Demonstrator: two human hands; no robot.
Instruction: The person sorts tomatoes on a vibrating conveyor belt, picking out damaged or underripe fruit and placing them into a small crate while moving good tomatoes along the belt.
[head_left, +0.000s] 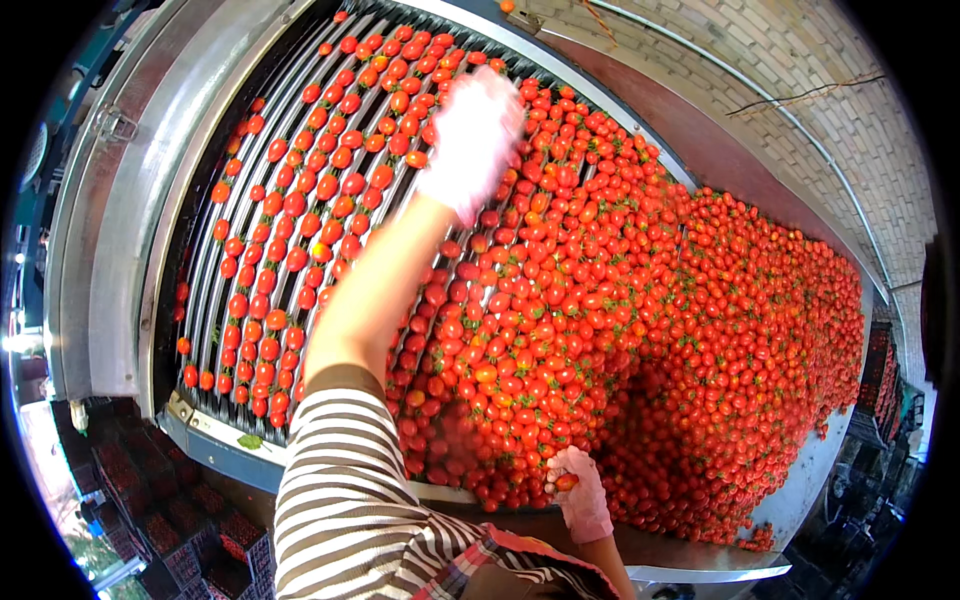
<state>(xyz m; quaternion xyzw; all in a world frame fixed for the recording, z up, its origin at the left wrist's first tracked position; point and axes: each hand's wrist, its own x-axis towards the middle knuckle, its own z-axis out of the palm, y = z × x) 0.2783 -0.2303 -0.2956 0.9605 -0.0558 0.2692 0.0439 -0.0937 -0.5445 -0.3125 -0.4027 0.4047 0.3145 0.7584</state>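
Red cherry tomatoes (555, 300) with green stem ends lie heaped on the right side and in rows between the metal rollers (360, 112) of a roller conveyor on the left. My left hand (476, 139), in a pale pink glove, reaches over the upper middle of the rollers, among the tomatoes; it is blurred by motion and overexposed, so its fingers and anything in them cannot be made out. Close to the conveyor's near edge, my right hand (581, 491), also gloved in pink, holds a reddish cherry tomato (566, 482) in its curled fingers beside the heap.
A metal frame (120, 255) curves along the left, and a metal rail (225, 431) borders the near side, with a green leaf (250, 442) on it. Stacked dark crates (180, 562) of tomatoes stand below left. A brick surface (840, 135) lies beyond the far edge.
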